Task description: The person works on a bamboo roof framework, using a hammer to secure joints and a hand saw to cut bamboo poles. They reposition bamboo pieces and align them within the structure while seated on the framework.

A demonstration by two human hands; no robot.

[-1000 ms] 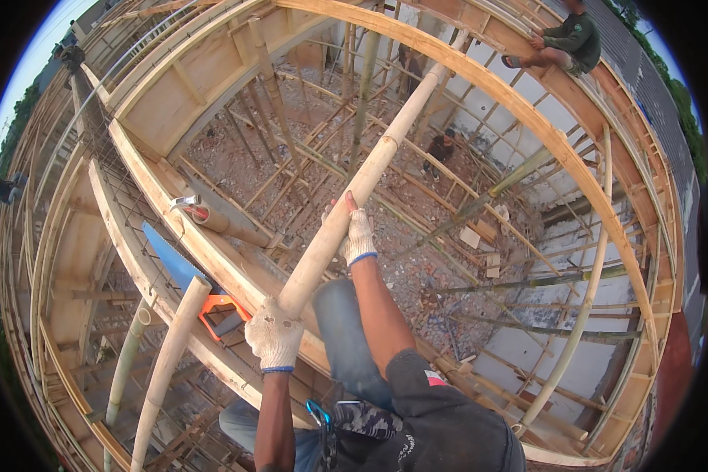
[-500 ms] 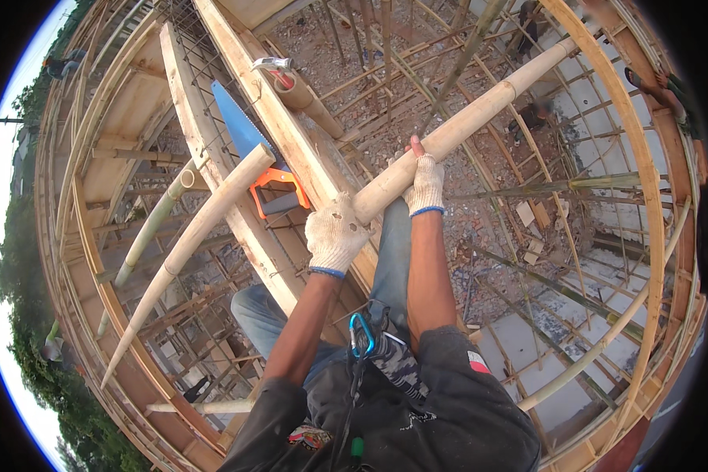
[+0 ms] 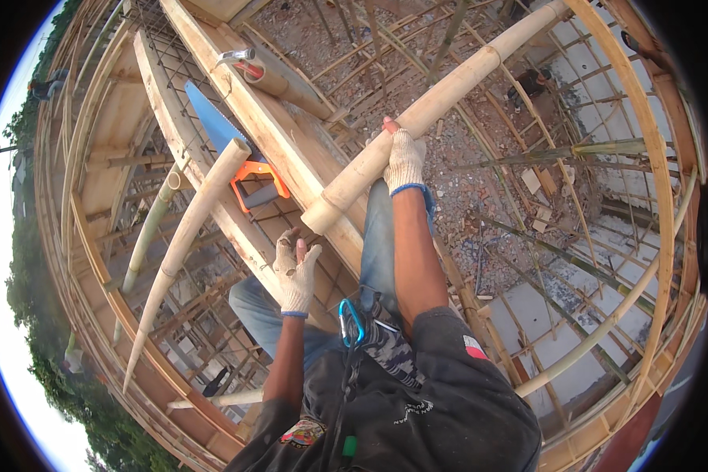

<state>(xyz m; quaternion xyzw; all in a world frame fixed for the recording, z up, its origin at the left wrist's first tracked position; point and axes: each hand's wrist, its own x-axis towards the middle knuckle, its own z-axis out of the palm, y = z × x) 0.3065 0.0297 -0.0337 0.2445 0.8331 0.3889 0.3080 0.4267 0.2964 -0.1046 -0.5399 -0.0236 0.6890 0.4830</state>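
A long bamboo pole runs from over the pale wooden beam toward the far right. My right hand, in a cream knit glove, wraps around it from below with the bare thumb on top. Just short of the pole's near cut end, my left hand is off it, empty, its gloved fingers apart and partly curled. Between the two beams rests a handsaw with a blue blade and an orange and grey handle. Farther off, a hammer with a red grip sticks out of a bamboo tube's end.
A second bamboo pole slants across the left beam, beside a greener bamboo pole. Rebar shows between the beams. Rubble ground lies far below, with bamboo scaffolding and a person. A blue carabiner hangs at my waist.
My left hand has let go of the pole's near end and drawn back toward me, opening. The pole's near end has shifted left, over the beam, with my right hand still around the pole.
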